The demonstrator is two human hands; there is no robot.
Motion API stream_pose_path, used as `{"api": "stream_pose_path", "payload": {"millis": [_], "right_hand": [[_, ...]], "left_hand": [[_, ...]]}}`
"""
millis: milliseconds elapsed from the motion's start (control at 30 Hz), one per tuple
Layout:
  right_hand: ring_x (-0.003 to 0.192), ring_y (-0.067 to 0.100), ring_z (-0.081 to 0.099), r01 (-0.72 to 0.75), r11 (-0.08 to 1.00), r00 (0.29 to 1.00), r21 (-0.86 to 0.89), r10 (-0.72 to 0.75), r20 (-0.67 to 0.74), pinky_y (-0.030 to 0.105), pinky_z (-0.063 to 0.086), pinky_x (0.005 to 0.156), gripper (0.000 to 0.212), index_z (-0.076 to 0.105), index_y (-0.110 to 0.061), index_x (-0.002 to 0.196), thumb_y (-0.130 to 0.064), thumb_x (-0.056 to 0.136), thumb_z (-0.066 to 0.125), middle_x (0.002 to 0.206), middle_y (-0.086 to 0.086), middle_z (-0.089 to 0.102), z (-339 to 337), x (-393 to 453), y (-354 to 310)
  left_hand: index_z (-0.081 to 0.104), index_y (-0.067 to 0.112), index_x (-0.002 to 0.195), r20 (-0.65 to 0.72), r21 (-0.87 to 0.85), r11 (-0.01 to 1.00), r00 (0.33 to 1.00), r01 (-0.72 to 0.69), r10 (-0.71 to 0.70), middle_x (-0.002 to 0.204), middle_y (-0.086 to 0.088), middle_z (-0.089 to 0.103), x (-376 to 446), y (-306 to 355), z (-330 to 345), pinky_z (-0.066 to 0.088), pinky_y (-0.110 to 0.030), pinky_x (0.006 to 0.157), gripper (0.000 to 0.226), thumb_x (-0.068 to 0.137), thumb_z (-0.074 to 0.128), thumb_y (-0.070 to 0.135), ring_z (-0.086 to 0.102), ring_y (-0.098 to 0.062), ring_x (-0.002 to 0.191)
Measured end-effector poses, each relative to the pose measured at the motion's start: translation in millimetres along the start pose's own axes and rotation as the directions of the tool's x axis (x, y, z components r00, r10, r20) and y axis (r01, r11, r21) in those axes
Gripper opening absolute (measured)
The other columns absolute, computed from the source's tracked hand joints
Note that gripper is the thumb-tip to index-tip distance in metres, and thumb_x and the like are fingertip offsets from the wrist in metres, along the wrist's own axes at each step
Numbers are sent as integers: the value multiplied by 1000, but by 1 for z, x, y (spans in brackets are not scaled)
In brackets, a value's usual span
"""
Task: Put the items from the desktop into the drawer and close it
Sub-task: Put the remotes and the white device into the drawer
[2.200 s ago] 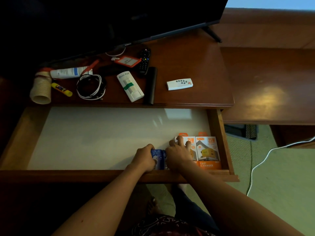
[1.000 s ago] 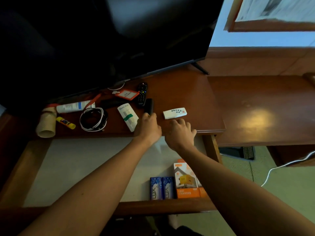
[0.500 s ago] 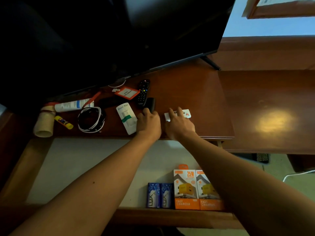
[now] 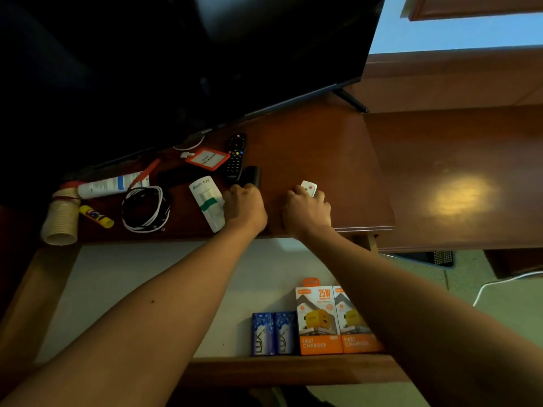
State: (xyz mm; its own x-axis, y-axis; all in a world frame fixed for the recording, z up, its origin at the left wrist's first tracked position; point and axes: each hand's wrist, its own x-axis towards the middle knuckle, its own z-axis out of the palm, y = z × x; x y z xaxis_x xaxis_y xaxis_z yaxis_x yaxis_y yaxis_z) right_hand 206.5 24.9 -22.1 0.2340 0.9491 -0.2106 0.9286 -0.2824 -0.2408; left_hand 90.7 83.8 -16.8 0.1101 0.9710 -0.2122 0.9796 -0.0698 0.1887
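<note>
My left hand (image 4: 245, 205) is closed around the near end of a black oblong device (image 4: 252, 175) on the desktop. My right hand (image 4: 307, 211) grips the small white remote (image 4: 309, 188), whose far end pokes out past my fingers. Below, the drawer (image 4: 123, 292) stands open with a white lining. Two blue LUX boxes (image 4: 273, 333) and two orange charger boxes (image 4: 318, 320) stand at its front right. A white box with a green band (image 4: 207, 201) lies just left of my left hand.
On the desktop lie a black TV remote (image 4: 236, 155), an orange tag (image 4: 207, 158), a coiled cable (image 4: 145, 208), a white tube (image 4: 113, 185), a yellow glue stick (image 4: 96, 216) and a paper cup stack (image 4: 60, 220). A dark TV (image 4: 205, 54) looms behind.
Both hands left the boxes in the drawer and rose to the desktop. The left closed on the black device, the right closed over the white remote.
</note>
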Motion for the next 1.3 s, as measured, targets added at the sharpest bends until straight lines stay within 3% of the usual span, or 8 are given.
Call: {"api": "stream_pose_path", "payload": {"millis": [167, 333, 500, 633, 800, 900, 1100, 1300], "right_hand": [[113, 42, 45, -13, 1000, 999, 21, 14, -34, 50, 44, 85, 40, 52, -22, 128, -17, 89, 61, 136, 2, 49, 0, -6, -5], [122, 45, 43, -16, 1000, 998, 8, 17, -60, 53, 46, 91, 66, 36, -30, 147, -18, 90, 65, 159, -1, 29, 3, -10, -4], [125, 44, 38, -40, 999, 996, 27, 42, -79, 48, 49, 90, 76, 24, -31, 153, -11, 91, 63, 164, 4, 14, 11, -17, -2], [129, 44, 37, -120, 987, 989, 110, 128, -67, 50, 45, 99, 80, 21, -19, 154, -10, 89, 66, 156, 20, 29, 14, -18, -3], [116, 37, 45, -201, 929, 963, 311, 245, -110, 47, 46, 90, 65, 30, -8, 147, -11, 90, 61, 129, 16, 58, 13, -21, -4], [112, 35, 45, -211, 884, 946, 418, 293, -142, 48, 46, 86, 53, 37, -11, 140, -16, 91, 57, 124, 15, 60, 11, -29, -4], [122, 35, 44, -161, 844, 939, 512, 291, -185, 46, 42, 95, 63, 35, -13, 145, -20, 89, 62, 134, 12, 55, 15, -65, -6], [118, 27, 49, -149, 823, 955, 548, 263, -135, 36, 43, 92, 68, 36, -18, 144, -21, 83, 66, 130, 8, 55, 45, -109, -17]], "left_hand": [[48, 6, 134, 43, -84, 996, 999, 9, -6, 135, -22, 45, -1, 5, -3, 49, -47, 95, 51, 87, 68, 12, 48, -42, 122], [47, 6, 135, 40, -91, 996, 999, -1, 4, 133, -23, 45, 0, 6, 0, 50, -48, 93, 48, 90, 63, 12, 48, -43, 121], [44, 7, 134, 40, -82, 996, 999, -29, 32, 130, -25, 49, 2, 3, 1, 49, -49, 93, 49, 90, 64, 10, 49, -44, 121], [44, 7, 132, 53, -80, 995, 996, -61, 66, 128, -24, 51, 0, 2, -3, 51, -48, 90, 52, 87, 68, 10, 52, -44, 119], [46, 8, 130, 32, -151, 982, 993, -112, 118, 128, -22, 52, -11, 1, -4, 53, -49, 91, 48, 87, 67, 11, 52, -41, 119], [46, 10, 132, 19, -238, 959, 986, -153, 163, 127, -19, 51, -30, -2, -2, 53, -48, 91, 49, 88, 67, 15, 52, -38, 118], [47, 20, 129, 67, -429, 878, 962, -212, 265, 125, -8, 52, -86, -24, 18, 54, -39, 87, 49, 86, 71, 21, 55, -27, 115], [46, 21, 127, 101, -400, 890, 955, -219, 280, 118, -7, 55, -121, -76, 48, 46, -27, 77, 49, 85, 72, 26, 57, -23, 106]]}}
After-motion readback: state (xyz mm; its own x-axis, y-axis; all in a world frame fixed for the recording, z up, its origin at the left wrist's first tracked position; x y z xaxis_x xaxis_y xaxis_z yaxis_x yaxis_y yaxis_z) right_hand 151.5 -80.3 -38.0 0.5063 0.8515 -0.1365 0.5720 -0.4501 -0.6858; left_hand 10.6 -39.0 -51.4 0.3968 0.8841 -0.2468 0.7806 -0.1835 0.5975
